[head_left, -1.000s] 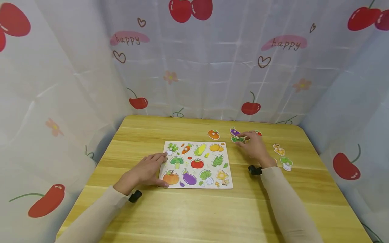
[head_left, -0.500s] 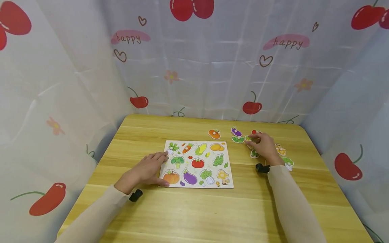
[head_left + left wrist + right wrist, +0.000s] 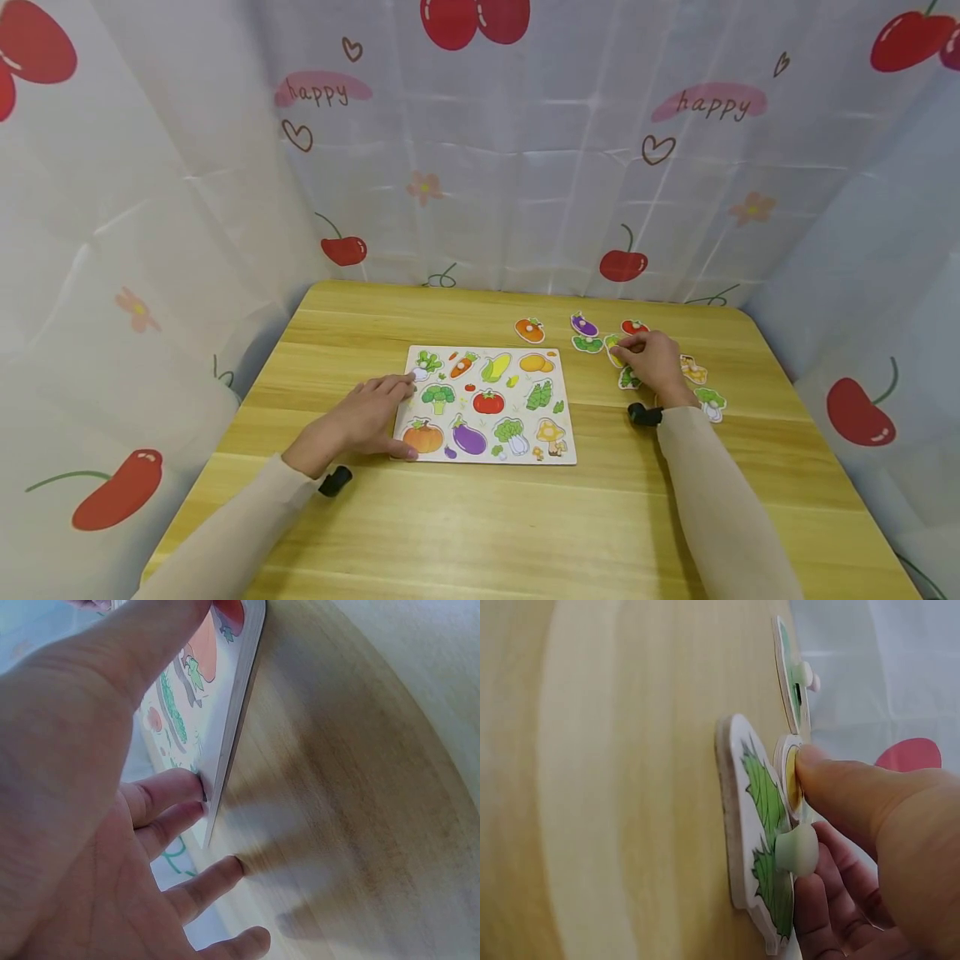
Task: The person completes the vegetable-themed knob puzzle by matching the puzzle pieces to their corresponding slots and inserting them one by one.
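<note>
A white vegetable puzzle board (image 3: 450, 458) lies flat on the table. My left hand (image 3: 365, 417) rests at its left side, fingers (image 3: 169, 791) spread, with some fingertips on the board's edge and the thumb near its lower corner. Off to the right, my right hand (image 3: 652, 362) pinches at the yellow corn puzzle piece (image 3: 612, 350), the thumb right on it in the right wrist view; its knob is hidden. Close below the fingers is a leafy green piece (image 3: 761, 810) with a pale knob. A green broccoli piece (image 3: 587, 344) lies just left of the corn piece.
Loose knobbed pieces lie around the right hand: an orange pumpkin (image 3: 530, 331), a purple eggplant (image 3: 583, 324), a red tomato (image 3: 633, 327), a mushroom (image 3: 694, 369) and a bok choy (image 3: 711, 403). A printed curtain (image 3: 480, 208) encloses the wooden table (image 3: 480, 533).
My right hand has moved right from over the broccoli piece to the corn piece, and its fingers have come down there. The left hand has stayed on the board.
</note>
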Available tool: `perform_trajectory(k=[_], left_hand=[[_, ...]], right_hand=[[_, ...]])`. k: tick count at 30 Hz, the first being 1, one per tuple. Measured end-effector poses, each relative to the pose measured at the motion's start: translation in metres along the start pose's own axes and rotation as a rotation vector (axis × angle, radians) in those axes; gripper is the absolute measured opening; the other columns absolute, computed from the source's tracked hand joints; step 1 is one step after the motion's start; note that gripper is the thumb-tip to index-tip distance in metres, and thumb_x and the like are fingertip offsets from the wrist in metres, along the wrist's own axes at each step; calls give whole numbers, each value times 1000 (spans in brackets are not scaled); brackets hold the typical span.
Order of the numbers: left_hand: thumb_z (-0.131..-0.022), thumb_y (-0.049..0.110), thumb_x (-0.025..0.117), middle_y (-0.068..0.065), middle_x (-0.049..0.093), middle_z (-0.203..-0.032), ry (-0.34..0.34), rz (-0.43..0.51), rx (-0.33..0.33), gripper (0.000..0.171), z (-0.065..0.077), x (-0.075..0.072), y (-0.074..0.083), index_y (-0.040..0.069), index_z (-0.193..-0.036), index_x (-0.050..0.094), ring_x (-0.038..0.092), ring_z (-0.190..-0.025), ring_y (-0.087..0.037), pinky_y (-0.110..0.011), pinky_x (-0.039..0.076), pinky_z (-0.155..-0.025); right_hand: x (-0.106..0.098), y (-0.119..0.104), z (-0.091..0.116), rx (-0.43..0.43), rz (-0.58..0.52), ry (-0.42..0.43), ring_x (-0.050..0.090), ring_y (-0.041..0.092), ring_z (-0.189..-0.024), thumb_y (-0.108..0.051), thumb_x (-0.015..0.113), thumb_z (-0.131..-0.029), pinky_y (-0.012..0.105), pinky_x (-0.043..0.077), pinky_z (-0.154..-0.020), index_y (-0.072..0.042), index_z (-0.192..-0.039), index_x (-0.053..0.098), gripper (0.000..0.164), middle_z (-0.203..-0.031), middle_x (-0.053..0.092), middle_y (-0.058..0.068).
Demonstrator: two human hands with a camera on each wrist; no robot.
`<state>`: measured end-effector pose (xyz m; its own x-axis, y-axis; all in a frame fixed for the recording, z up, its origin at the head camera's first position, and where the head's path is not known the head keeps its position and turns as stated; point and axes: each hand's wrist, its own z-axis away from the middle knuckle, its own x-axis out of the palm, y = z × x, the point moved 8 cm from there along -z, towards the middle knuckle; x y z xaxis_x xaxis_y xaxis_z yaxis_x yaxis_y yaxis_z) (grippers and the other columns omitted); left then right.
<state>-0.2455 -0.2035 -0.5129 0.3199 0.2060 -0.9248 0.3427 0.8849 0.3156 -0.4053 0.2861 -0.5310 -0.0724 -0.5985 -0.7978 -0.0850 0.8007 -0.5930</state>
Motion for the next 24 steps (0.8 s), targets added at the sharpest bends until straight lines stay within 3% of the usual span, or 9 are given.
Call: perform_trajectory(k=[5, 13, 19, 24], left_hand=[[-89, 62, 99, -19, 36, -190, -3, 1, -1, 113, -1, 1, -1, 2, -171, 50, 40, -171, -53, -83, 32, -136], [-90, 63, 98, -19, 36, -190, 0, -10, -6, 114, -1, 0, -3, 1, -172, 48, 40, -171, -52, -83, 32, -136], [-90, 63, 98, -20, 36, -190, -1, -8, -4, 115, -2, 1, -3, 1, -173, 47, 40, -171, -53, -83, 32, -136], [-90, 63, 98, -20, 36, -190, 3, -9, 2, 115, -1, 1, -3, 1, -173, 47, 40, -171, -53, -84, 32, -136]], right_hand=[[-3, -2, 0, 13, -14, 11, 75, 37, -99, -24, 82, -112, 38, 57, -83, 3, -119, 86, 28, -112, 83, 25], [-8, -16, 5, -26, -36, 41, 74, 50, -122, -20, 76, -115, 65, 63, -108, 4, -126, 84, 27, -132, 71, 31], [-6, -35, 12, -74, -49, 24, 74, 56, -127, -17, 75, -116, 69, 64, -111, 4, -130, 84, 27, -135, 67, 33], [0, -50, 17, -121, -20, 20, 71, 52, -127, -15, 76, -115, 68, 63, -112, 1, -131, 84, 24, -133, 71, 30]])
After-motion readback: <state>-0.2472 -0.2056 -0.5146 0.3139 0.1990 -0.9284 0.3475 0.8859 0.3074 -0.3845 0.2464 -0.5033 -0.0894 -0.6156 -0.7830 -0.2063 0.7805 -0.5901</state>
